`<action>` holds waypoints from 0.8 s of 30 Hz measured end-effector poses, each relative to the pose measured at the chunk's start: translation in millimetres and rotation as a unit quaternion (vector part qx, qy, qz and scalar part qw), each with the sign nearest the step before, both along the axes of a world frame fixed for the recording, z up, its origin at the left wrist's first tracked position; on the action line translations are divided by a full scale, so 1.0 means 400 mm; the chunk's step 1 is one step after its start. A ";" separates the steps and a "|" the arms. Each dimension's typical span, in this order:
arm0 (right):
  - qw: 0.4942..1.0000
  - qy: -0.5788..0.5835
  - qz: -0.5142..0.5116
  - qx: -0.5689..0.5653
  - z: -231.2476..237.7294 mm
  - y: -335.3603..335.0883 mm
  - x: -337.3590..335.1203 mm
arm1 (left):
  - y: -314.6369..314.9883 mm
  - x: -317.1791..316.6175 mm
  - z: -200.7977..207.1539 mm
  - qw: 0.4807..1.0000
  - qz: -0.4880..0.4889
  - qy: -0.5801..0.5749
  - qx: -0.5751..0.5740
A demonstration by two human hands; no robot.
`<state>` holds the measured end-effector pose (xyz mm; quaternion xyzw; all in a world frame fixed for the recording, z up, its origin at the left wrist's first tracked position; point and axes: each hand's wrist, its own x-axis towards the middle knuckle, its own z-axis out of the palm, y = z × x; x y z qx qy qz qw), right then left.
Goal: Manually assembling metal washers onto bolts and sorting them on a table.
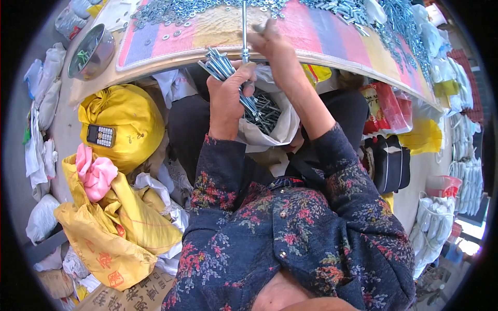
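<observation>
The bench [83, 90] arches across the top of the frame under a striped mat, and loose hardware spread near its front edge could roll off if a forearm brushed it. The round yellow bundle [129, 114] sits at left, its curved top a poor shelf for anything laid there. Between the knees, at centre, the white sack [286, 123] gapes open with threaded metal pieces inside; a shift of the legs might fold its soft rim and spill them. The right hand [275, 46], upper centre, is motion-blurred, so I cannot tell whether its fingers grip anything; moving so quickly beside the rod, it could miss or knock it. The left hand [228, 96] has its fingers wrapped around a sheaf of long bolts [220, 64] just above the sack; their ends fan out unevenly, so a loosened thumb would probably let several slide. The thin upright rod [244, 26] stands just above that thumb, its lower support unclear, and a sideways bump could tilt it. The phone [101, 136] on the bundle might slip if the cloth were tugged. Smallest, the washers [176, 32] at upper left could scatter.
</observation>
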<state>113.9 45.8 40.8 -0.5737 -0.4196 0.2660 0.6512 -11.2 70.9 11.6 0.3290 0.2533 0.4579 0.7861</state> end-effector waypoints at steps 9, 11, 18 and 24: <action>0.996 0.037 0.041 0.064 0.042 -0.050 -0.041 | 0.030 -0.015 -0.016 0.998 -0.025 -0.055 -0.030; 0.978 -0.186 0.090 -0.026 0.042 -0.046 -0.054 | 0.028 -0.022 -0.017 0.998 -0.017 -0.047 -0.041; 0.992 0.022 0.123 0.006 0.066 -0.052 -0.006 | 0.041 -0.045 -0.040 0.978 -0.127 -0.134 -0.096; 0.986 -0.061 0.138 -0.072 -0.027 -0.076 -0.050 | -0.023 -0.047 -0.004 0.990 -0.032 0.114 0.081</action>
